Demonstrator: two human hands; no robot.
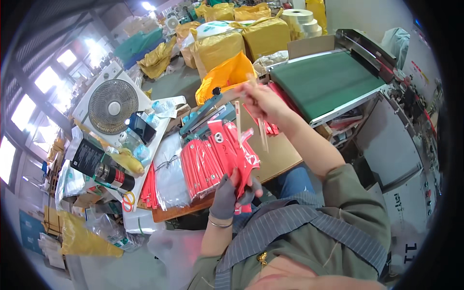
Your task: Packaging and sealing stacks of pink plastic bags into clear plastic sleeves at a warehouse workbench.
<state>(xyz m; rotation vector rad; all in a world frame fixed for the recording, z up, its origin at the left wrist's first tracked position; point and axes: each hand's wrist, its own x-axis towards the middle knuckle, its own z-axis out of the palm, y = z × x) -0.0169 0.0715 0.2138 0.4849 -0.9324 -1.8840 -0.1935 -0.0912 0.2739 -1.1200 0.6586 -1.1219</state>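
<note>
My left hand, in a grey fingerless glove, is closed around red printed paper sleeves at the table's near edge. A pair of wooden chopsticks stands up out of the held sleeves. Raised to the right, my right hand is closed on more wooden chopsticks, whose ends show above and below the fist. Motion blurs that hand a little. Beside my left hand lies a row of red packets in clear film, with panda-like faces on them.
Left of the packets are clear plastic bags, orange-handled scissors, a black thermos and a white fan. A green conveyor belt stands at the right. Behind the table are an orange bag and yellow wrapped bales.
</note>
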